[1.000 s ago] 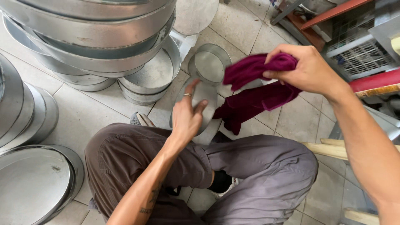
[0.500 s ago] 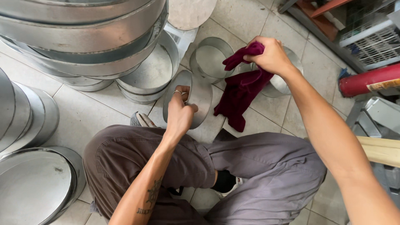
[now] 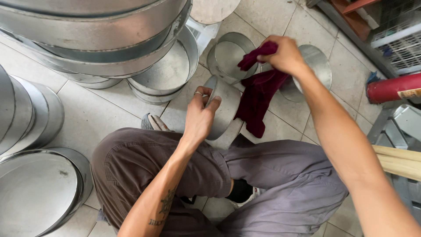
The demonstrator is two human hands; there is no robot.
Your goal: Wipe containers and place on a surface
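The left hand (image 3: 199,116) reaches forward over the knee, fingers curled around the rim of a small round metal tin (image 3: 224,109) tilted on the tiled floor (image 3: 109,114). The right hand (image 3: 283,55), arm outstretched, clutches a dark red cloth (image 3: 258,98) hanging beside the tin.

Left hand (image 3: 199,117) in a curled grip, right hand (image 3: 283,55) fisted, arm outstretched.

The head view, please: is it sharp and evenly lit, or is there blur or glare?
Head view: soft, even daylight; left hand on the tilted metal tin looks sharp; right hand gripping the maroon cloth slightly soft; mild sheen, no harsh glare, on the stacked tins.
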